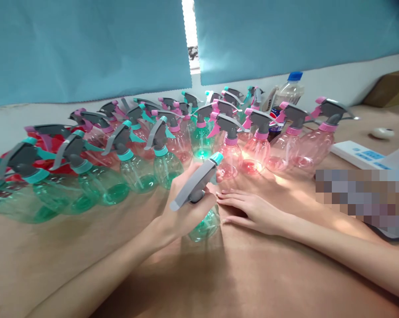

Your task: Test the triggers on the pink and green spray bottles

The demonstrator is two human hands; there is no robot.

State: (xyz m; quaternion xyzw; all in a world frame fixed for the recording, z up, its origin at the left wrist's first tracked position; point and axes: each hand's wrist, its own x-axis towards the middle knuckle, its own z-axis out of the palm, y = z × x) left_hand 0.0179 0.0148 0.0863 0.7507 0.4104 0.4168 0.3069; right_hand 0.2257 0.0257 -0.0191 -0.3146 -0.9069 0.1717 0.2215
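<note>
My left hand (176, 221) is closed around the neck of a green spray bottle (204, 227) with a grey and turquoise trigger head. This bottle stands near the middle of the table, its head tilted up to the right above my fingers. Beside it, my right hand (255, 211) rests low with fingers stretched toward the bottle. Its fingertips are at or very near the bottle's right side; whether they touch I cannot tell. Beyond my hands are more bottles: a green spray bottle (168, 168) to the left and a pink spray bottle (230, 161) to the right.
Several green and pink spray bottles form crowded rows across the back of the brown table (252, 282). Behind them stands a clear bottle with a blue cap (290, 90). At right are a white device (361, 154), a small white object (381, 133) and a cardboard box (389, 90).
</note>
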